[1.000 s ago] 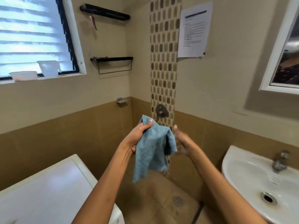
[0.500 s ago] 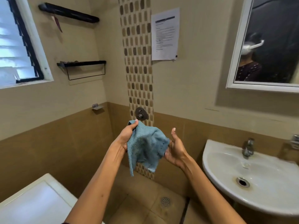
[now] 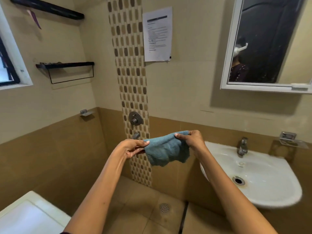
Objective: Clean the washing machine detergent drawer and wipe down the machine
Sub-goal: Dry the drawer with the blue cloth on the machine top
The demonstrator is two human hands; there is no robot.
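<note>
Nearest, below and left of the left grip, one white corner of the washing machine [image 3: 25, 217] juts in. The frame edge cuts off the rest, and the detergent drawer is out of view. Both forearms reach forward. The left grip [image 3: 133, 147] and right grip [image 3: 190, 139] each pinch the top edge of a blue cloth [image 3: 166, 151] between thumb and fingers. It is stretched between them in mid-air and its lower part hangs loose. Only the top edge is pinched, so if either grip lets go the cloth could swing down. If both do, it would likely land on the floor near the drain [image 3: 164, 208] below and pick up dirt. The sink [image 3: 278, 201] sits just right of the right grip and its tap [image 3: 242, 146] shows no running water. I cannot tell whether the cloth is wet. Beyond the grips, the print on the wall notice [image 3: 157, 33] is too small to read.
</note>
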